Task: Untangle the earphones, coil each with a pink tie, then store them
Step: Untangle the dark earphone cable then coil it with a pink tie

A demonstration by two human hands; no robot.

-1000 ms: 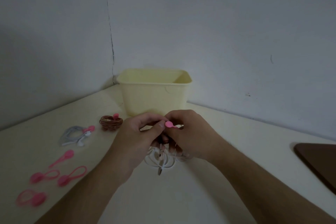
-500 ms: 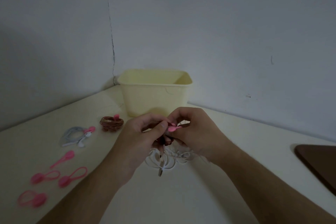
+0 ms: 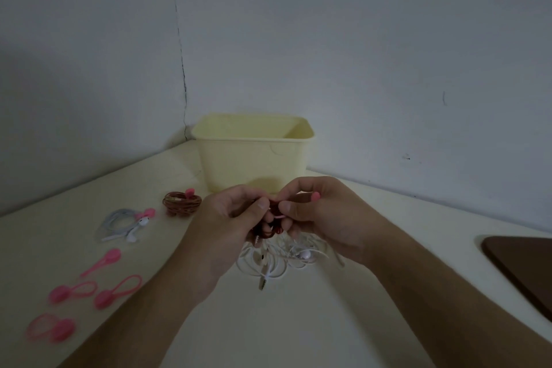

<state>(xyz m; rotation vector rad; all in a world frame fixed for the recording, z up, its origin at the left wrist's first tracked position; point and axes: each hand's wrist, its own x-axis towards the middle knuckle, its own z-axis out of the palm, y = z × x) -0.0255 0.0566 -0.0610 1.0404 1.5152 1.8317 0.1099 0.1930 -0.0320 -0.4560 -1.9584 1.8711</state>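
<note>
The fingers of the left hand (image 3: 230, 218) are curled around a small dark red bundle of earphone cord (image 3: 265, 228), thumb pressed on top of it. The right hand (image 3: 325, 215) meets it from the other side, its thumb and fingers pinching a pink tie (image 3: 315, 196); one rounded end of the tie pokes out above the right index finger and a thin pink strand runs between the two thumbs. How far the tie goes round the bundle cannot be told, since the fingers hide it. Both hands are held just above the bench (image 3: 298, 323).

Directly under the hands lies a loose heap of white earphones (image 3: 268, 263) on the bench, its loops spread out, an earbud showing at the right and the plug pointing toward the viewer.

Behind the hands, in the corner of the walls, stands a pale yellow bin (image 3: 252, 155), open at the top. To its left, on the bench, sits a coiled brown earphone (image 3: 181, 203) with a pink tie on it. Further left lies a coiled grey-white earphone (image 3: 125, 222), also bound with a pink tie, its white buds resting at the near side.

Near the left edge of the bench lie four spare pink ties (image 3: 118, 288): one stretched out straight, two looped side by side just below it, and one more looped nearest the viewer, blurred.

At the far right, a dark brown board (image 3: 522, 266) lies on the bench, cut off by the edge of the view.
</note>
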